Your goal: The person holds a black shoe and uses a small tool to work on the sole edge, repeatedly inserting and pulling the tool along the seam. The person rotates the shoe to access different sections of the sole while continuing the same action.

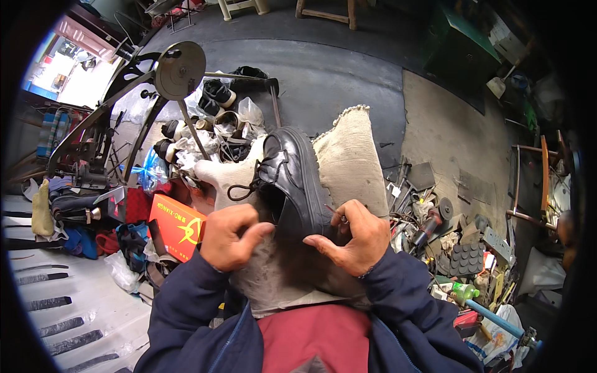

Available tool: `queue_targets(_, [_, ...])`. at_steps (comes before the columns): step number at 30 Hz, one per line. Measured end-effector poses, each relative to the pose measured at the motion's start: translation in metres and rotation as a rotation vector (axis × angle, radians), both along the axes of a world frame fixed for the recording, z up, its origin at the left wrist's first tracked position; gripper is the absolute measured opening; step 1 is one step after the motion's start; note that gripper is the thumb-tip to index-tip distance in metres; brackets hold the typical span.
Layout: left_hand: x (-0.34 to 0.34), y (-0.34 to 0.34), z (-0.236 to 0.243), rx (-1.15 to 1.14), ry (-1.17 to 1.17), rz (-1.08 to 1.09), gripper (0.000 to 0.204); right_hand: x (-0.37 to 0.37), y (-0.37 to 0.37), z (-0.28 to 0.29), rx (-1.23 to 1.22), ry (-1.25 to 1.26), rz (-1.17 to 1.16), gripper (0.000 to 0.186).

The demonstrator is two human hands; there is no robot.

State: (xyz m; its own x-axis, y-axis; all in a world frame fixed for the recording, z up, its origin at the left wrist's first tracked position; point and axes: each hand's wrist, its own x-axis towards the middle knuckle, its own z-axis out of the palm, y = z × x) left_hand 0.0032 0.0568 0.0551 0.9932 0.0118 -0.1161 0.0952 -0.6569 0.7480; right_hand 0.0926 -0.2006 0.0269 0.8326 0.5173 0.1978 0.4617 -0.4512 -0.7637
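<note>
A black leather lace-up shoe (288, 177) lies tilted on a pale cloth (353, 163) over my lap, its toe away from me and its sole edge turned to the right. Loose black laces hang at its left side. My left hand (231, 236) is at the shoe's heel opening, fingers curled in and thumb pointing toward the shoe. On the heel's other side, my right hand (356, 239) has its fingers curled and its thumb beside the sole. A thin reddish thing (330, 209) shows by its index fingertip. What either hand grips is too small to name.
An orange-red shoe box (177, 227) stands left of my left hand. Beyond it are a metal machine with a round wheel (180, 70) and a pile of shoes and bags (217, 133). Tools, scraps and an angle grinder (429, 224) crowd the floor at the right.
</note>
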Motion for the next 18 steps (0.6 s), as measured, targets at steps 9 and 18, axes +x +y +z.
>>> queue_targets(9, [0.014, -0.009, -0.028, -1.268, -0.200, 0.306, 0.047, -0.004, 0.004, 0.000, -0.013, 0.027, -0.019, 0.054])
queue_targets(18, [0.031, 0.030, -0.017, -0.977, -0.428, 0.623, 0.041, -0.006, 0.000, -0.010, 0.018, 0.016, 0.002, 0.051])
